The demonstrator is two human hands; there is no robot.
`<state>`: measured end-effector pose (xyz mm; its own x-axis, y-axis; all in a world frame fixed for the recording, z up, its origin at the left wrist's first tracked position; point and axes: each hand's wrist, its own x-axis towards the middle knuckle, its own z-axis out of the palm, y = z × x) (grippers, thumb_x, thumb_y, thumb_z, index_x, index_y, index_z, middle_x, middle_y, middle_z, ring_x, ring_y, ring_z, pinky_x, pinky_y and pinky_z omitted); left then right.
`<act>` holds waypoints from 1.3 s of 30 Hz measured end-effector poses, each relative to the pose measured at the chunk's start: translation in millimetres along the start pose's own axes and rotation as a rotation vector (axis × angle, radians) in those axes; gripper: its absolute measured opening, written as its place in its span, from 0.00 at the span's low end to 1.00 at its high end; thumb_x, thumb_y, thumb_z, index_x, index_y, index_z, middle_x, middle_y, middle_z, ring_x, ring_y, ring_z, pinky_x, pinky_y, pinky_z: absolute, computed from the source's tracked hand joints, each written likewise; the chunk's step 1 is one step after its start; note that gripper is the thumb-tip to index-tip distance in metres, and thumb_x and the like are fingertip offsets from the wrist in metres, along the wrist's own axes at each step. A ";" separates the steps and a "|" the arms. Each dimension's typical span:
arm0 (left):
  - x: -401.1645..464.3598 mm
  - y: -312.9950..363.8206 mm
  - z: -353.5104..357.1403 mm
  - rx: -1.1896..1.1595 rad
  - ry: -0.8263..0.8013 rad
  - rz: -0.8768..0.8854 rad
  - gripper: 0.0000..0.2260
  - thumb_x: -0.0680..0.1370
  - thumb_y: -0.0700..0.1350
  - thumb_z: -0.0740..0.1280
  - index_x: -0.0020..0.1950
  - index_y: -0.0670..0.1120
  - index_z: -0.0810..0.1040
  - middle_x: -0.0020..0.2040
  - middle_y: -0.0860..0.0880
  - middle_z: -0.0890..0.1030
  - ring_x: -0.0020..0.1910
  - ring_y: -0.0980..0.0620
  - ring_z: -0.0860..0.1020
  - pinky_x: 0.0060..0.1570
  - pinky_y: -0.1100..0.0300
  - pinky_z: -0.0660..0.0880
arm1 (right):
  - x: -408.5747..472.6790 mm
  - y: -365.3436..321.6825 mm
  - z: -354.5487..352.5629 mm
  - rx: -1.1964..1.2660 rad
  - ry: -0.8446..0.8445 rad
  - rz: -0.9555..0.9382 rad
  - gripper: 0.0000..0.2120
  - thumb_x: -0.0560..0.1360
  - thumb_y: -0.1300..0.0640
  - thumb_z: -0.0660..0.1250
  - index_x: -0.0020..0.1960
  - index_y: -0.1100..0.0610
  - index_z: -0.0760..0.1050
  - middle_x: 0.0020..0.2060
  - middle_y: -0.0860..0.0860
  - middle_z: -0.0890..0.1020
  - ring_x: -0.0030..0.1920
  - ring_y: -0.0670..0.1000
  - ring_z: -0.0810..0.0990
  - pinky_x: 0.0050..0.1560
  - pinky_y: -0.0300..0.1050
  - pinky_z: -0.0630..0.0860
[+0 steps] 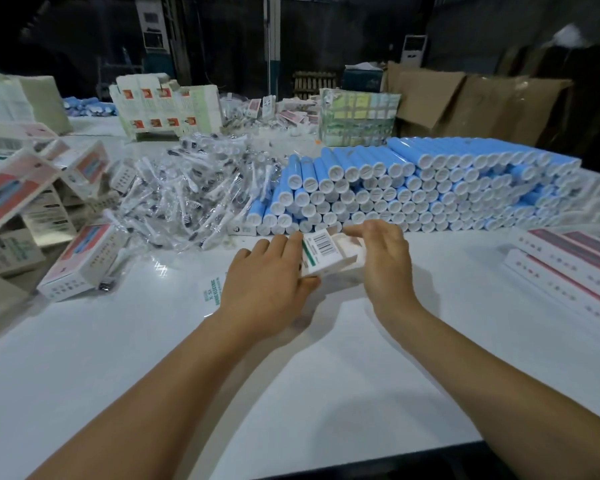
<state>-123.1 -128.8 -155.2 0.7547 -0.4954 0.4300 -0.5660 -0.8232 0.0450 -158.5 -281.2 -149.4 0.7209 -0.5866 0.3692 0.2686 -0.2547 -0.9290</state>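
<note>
Two hands: left hand [267,282] pinches a small white barcoded cardboard carton [326,254]; right hand [385,261], seemingly relaxed beside it, could crush it by pressing hard.

A white flat-topped table [326,358] carries everything. Along its far middle and right lies a stacked bank of blue plastic tubes with white caps [430,188], caps facing the near edge. Just left of it sits a heap of clear-bagged white brush heads [187,199]. Tumbled pink-and-white cardboard cartons [32,202] crowd the left edge, and flat red-striped white boxes [568,268] lie at the right edge. A small white barcoded carton [326,252] is at the middle.
</note>
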 end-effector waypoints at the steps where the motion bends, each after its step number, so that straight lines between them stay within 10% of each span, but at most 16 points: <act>1: 0.4 -0.9 -0.4 -0.001 -0.003 -0.004 0.31 0.78 0.63 0.54 0.75 0.48 0.55 0.67 0.50 0.69 0.63 0.47 0.68 0.56 0.52 0.64 | -0.9 1.2 -5.2 -0.006 0.036 -0.023 0.12 0.80 0.56 0.58 0.43 0.48 0.77 0.46 0.42 0.79 0.47 0.37 0.76 0.52 0.38 0.72; 6: 2.5 -6.9 -1.2 0.004 -0.007 -0.048 0.30 0.78 0.62 0.54 0.75 0.48 0.54 0.67 0.49 0.68 0.63 0.46 0.68 0.56 0.52 0.65 | -6.6 2.7 -12.8 0.096 0.040 0.068 0.16 0.79 0.58 0.61 0.34 0.51 0.77 0.29 0.45 0.80 0.33 0.45 0.77 0.39 0.46 0.73; 14: 3.2 -4.9 1.7 0.042 0.034 -0.097 0.29 0.79 0.61 0.55 0.74 0.46 0.55 0.66 0.48 0.69 0.62 0.45 0.69 0.55 0.52 0.65 | -19.5 2.2 -3.0 -0.020 -0.071 0.022 0.13 0.77 0.58 0.65 0.36 0.51 0.81 0.34 0.49 0.83 0.33 0.44 0.75 0.40 0.39 0.73; 22: -1.2 4.2 5.0 0.109 0.054 -0.051 0.31 0.78 0.61 0.56 0.75 0.45 0.56 0.67 0.48 0.70 0.62 0.45 0.69 0.54 0.52 0.65 | -18.2 4.2 -0.5 -0.072 -0.170 -0.002 0.12 0.76 0.63 0.66 0.56 0.53 0.81 0.30 0.36 0.80 0.33 0.37 0.76 0.38 0.31 0.71; 27: -5.1 12.4 8.8 0.166 0.036 0.001 0.31 0.78 0.61 0.56 0.75 0.44 0.56 0.65 0.48 0.70 0.59 0.46 0.69 0.53 0.52 0.63 | -9.6 5.3 0.0 -0.185 -0.231 0.048 0.27 0.76 0.60 0.65 0.73 0.53 0.65 0.24 0.40 0.71 0.34 0.44 0.72 0.47 0.46 0.73; 33: -8.4 18.2 9.0 0.189 0.019 0.011 0.31 0.78 0.60 0.57 0.74 0.43 0.56 0.63 0.48 0.70 0.58 0.45 0.69 0.52 0.51 0.63 | -7.3 6.3 1.6 -0.095 -0.215 0.183 0.02 0.76 0.60 0.67 0.47 0.55 0.77 0.36 0.46 0.80 0.33 0.41 0.76 0.37 0.39 0.70; 39: -12.8 24.1 7.7 0.258 0.034 0.031 0.30 0.78 0.60 0.55 0.73 0.42 0.55 0.60 0.47 0.71 0.55 0.45 0.69 0.49 0.51 0.63 | -15.3 8.3 5.3 -0.285 -0.253 0.058 0.13 0.80 0.61 0.57 0.39 0.67 0.67 0.35 0.55 0.72 0.36 0.52 0.68 0.38 0.48 0.66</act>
<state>-143.9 -144.5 -166.6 0.7244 -0.5154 0.4578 -0.4819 -0.8535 -0.1985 -163.9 -270.3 -162.9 0.8740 -0.4072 0.2650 0.0600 -0.4509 -0.8906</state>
